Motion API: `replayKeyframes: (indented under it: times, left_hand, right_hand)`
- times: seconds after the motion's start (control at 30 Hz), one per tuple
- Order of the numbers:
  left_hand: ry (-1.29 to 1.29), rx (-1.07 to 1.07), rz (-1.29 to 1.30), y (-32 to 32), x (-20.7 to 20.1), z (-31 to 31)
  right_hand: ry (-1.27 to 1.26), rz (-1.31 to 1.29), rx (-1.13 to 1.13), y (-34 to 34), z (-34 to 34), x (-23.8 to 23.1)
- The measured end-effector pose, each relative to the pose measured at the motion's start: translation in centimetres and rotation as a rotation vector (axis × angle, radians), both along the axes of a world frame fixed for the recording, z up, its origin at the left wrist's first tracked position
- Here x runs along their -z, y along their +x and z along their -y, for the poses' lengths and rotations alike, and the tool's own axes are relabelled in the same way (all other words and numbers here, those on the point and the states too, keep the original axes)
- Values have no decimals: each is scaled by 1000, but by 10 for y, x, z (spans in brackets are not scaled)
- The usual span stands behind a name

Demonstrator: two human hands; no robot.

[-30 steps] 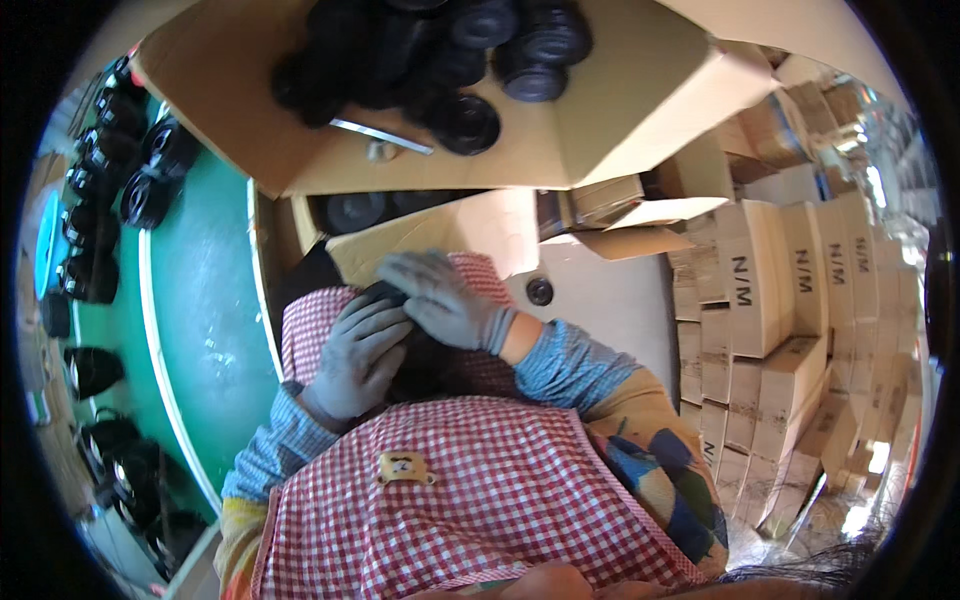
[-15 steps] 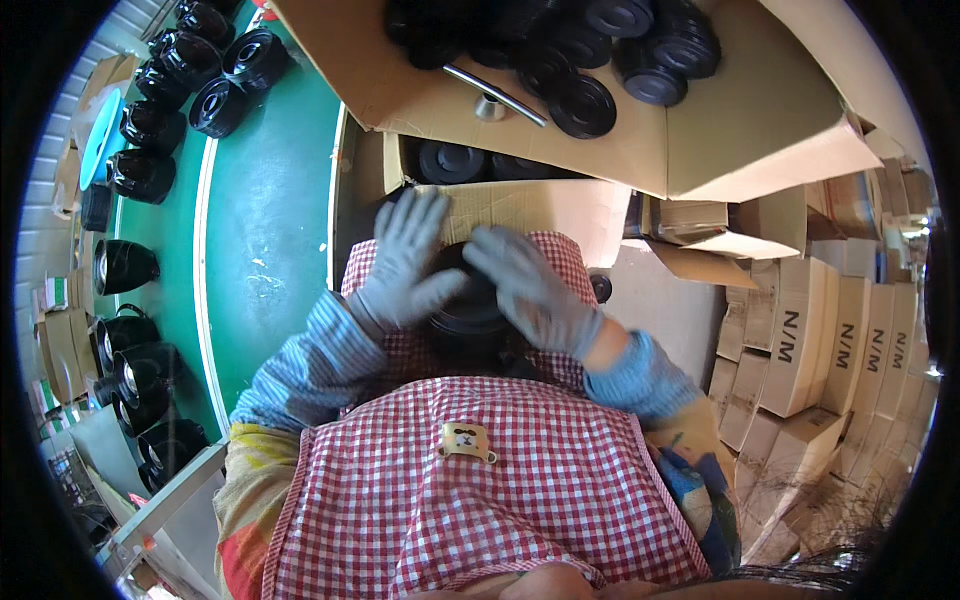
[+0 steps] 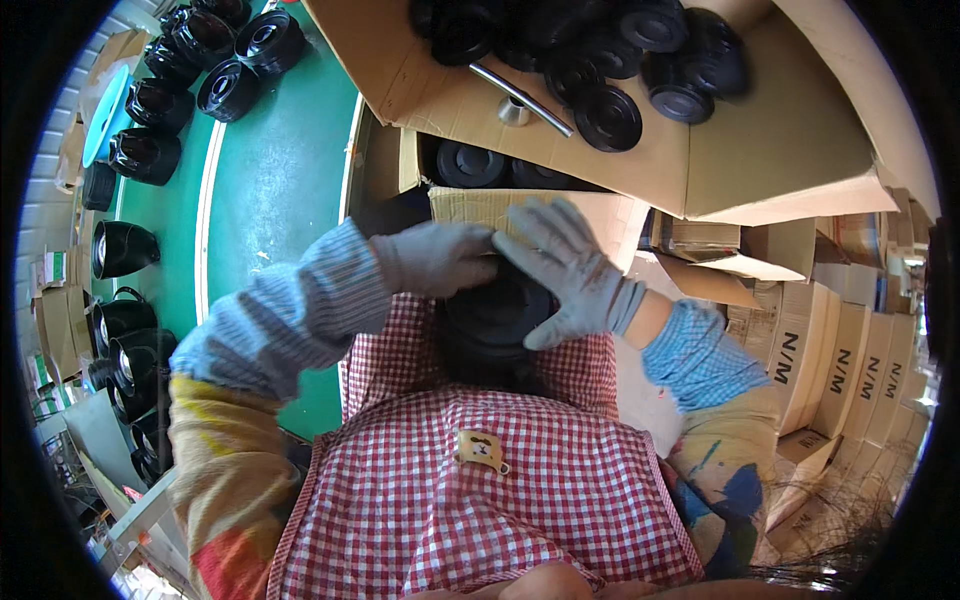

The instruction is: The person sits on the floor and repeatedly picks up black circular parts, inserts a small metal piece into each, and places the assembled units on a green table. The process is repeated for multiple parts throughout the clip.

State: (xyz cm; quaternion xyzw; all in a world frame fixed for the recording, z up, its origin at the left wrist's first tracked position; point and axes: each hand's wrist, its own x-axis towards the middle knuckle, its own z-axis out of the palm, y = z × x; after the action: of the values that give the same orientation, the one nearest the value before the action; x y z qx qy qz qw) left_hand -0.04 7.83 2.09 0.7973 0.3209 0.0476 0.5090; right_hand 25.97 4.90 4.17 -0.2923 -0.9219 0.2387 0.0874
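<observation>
A round black part (image 3: 492,318), like a wide plastic lid or disc, rests between my knees over the red checked apron (image 3: 490,480). My grey-gloved left hand (image 3: 438,260) lies at its far left edge, fingers together and bent over it; the fingertips are partly hidden. On the far right side is my gloved right hand (image 3: 575,270), open with its fingers stretched out and the thumb spread along the part's rim. The two hands nearly meet at the fingertips. What lies under the part is too dark to make out.
A large cardboard box (image 3: 760,150) ahead holds several black round lids (image 3: 608,118) and a metal rod tool (image 3: 520,98). Below it another carton holds black parts (image 3: 470,163). Black pots (image 3: 145,155) line the green table (image 3: 270,170) at left. Cartons (image 3: 800,335) are stacked at right.
My left hand has gone from spread and raised to bent over the part's far left edge. My right hand has shifted right and spread its fingers. The view has shifted slightly.
</observation>
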Motion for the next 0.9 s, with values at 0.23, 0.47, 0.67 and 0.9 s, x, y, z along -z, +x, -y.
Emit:
replayKeyframes:
  times: [0.23,0.47,0.67,0.9]
  left_hand:
    - [152,108,-278,49,2,-29]
    - [176,-159,140,44,86,-18]
    - [73,16,236,29,12,-3]
    - [59,40,-159,64,4,-35]
  right_hand:
    - [38,-238,-414,-87,23,-8]
    - [51,-269,-370,-56,12,4]
    - [-14,-219,-403,-63,2,-15]
    - [149,-317,-448,-92,16,-10]
